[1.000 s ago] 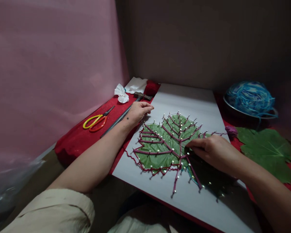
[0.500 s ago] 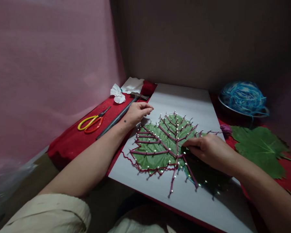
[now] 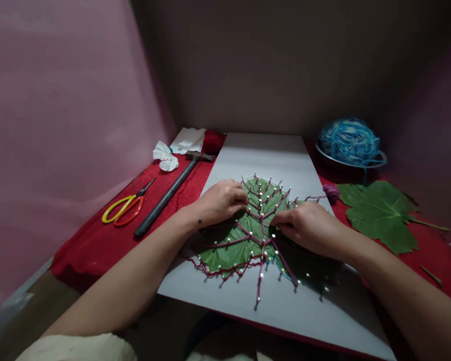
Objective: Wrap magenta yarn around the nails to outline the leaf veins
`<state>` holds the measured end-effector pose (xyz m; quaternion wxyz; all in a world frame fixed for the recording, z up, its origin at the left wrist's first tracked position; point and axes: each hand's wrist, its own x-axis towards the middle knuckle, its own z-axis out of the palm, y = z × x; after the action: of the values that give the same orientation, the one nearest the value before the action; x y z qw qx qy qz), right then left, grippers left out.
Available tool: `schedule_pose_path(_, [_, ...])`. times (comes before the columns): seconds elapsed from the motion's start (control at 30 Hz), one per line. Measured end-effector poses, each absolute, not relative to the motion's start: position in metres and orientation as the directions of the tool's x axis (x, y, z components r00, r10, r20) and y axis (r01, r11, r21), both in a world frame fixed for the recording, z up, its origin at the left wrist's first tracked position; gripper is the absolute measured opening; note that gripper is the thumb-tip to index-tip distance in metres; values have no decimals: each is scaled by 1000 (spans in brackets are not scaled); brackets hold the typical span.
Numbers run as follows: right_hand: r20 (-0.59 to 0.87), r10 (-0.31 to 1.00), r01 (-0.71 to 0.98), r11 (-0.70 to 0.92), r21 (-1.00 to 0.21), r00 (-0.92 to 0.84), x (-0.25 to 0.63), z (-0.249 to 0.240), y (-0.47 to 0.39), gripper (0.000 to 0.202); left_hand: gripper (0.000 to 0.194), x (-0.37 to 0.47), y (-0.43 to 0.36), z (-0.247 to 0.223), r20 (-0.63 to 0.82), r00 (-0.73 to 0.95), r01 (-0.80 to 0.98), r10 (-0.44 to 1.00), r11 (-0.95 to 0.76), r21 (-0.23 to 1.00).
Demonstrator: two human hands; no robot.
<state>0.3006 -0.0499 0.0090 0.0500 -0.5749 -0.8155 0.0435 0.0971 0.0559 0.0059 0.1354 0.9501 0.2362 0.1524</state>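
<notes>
Leaf, broad, green, silver-nailed, is lying beneath a narrowly curled left hand and pinched right hand; I cannot tell what either is holding.

This looks like a small craft corner; whether in a home or a studio cannot be told. The sign is a white board bearing nails strung with thread. Red cloth spreads either side of the board, with scissors and a hammer to its left, yarn in a dish to its right. A dark wall stands behind the board.
</notes>
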Motion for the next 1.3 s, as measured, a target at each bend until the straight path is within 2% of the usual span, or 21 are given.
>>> schedule_pose_path(0.2, [23,940,932,340,-125,-340,299,11,-50,33,8,103,57,8,128,889,398,439,-881,255])
schedule_pose_path(0.4, [37,943,939,334,-82,-332,299,11,-51,30,11,110,54,13,50,911,403,409,-910,101])
schedule_pose_path(0.63, [3,948,943,316,-102,-317,297,14,-51,25,13,122,47,13,12,911,411,411,-908,-80])
schedule_pose_path(0.77, [6,954,945,298,-136,-300,298,15,-51,27,13,122,47,9,18,909,416,416,-907,-72])
schedule_pose_path(1.0, [4,974,933,219,-286,-227,298,12,-47,25,10,115,49,2,92,906,420,414,-906,-58])
schedule_pose_path(1.3, [80,981,921,195,-336,-179,294,9,-50,21,11,112,46,5,76,897,435,435,-900,22])
